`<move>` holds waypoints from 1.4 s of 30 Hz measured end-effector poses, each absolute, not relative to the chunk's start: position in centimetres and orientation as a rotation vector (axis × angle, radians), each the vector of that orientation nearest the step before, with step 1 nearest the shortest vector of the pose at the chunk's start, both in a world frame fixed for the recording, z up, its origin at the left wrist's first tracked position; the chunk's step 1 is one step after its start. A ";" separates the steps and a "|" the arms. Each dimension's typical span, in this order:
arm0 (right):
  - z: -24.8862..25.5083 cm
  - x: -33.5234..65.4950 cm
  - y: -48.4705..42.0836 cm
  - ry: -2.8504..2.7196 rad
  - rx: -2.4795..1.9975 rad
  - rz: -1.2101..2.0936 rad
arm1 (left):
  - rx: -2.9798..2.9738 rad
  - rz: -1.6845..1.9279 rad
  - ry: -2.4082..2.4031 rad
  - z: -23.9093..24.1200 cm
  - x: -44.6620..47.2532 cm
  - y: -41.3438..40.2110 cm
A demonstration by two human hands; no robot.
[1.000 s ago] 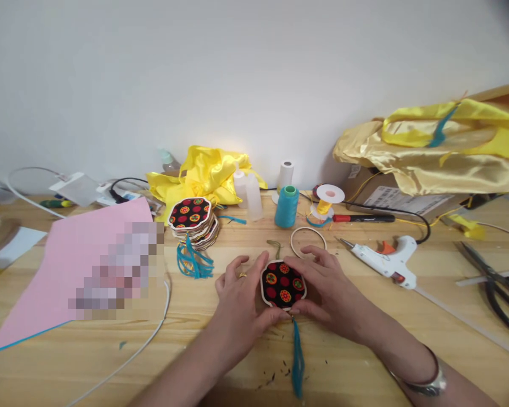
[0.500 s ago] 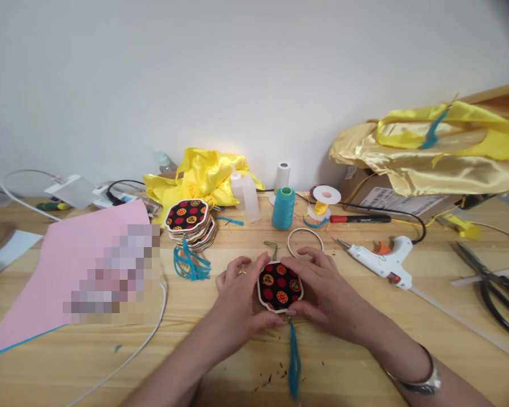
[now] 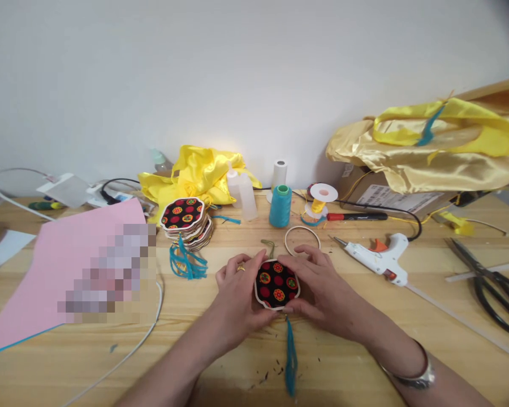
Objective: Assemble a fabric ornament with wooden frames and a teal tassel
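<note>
A black fabric ornament [image 3: 277, 282] with red and orange dots lies on the wooden table [image 3: 365, 350]. My left hand [image 3: 235, 294] pinches its left edge and my right hand [image 3: 322, 291] pinches its right edge, fingers pressed around the rim. A teal tassel [image 3: 290, 356] trails from its bottom toward me, and an olive cord loop [image 3: 270, 246] sticks out at the top. I wear a ring on the left hand and a metal bangle [image 3: 415, 377] on the right wrist.
A stack of similar ornaments [image 3: 186, 221] with teal tassels sits to the left, beside a pink sheet [image 3: 68, 254]. Behind are yellow cloth [image 3: 199, 172], a teal thread spool [image 3: 280, 206], a wooden ring [image 3: 302, 239], bottles. A white glue gun [image 3: 377, 258] and black scissors [image 3: 496, 285] lie right.
The view has drifted slightly, so everything sits a little further left and up. Both hands keep the same hold on the ornament.
</note>
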State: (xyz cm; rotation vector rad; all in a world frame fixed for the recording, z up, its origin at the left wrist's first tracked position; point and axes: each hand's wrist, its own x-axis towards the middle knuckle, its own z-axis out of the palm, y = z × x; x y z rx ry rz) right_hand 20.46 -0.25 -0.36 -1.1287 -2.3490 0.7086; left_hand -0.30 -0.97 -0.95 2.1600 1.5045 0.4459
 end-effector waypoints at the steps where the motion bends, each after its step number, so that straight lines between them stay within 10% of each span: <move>1: -0.4 20.5 -0.3 -2.349 -1.121 0.704 | 2.171 0.450 1.512 -1.1 -0.2 -1.0; 30: 0.4 20.4 -0.6 -1.670 -1.213 1.020 | 2.807 0.996 1.187 -1.0 0.5 -2.6; 42: 0.4 20.3 -0.9 -1.761 -1.227 0.842 | 1.783 1.026 1.225 -0.6 -0.8 -2.8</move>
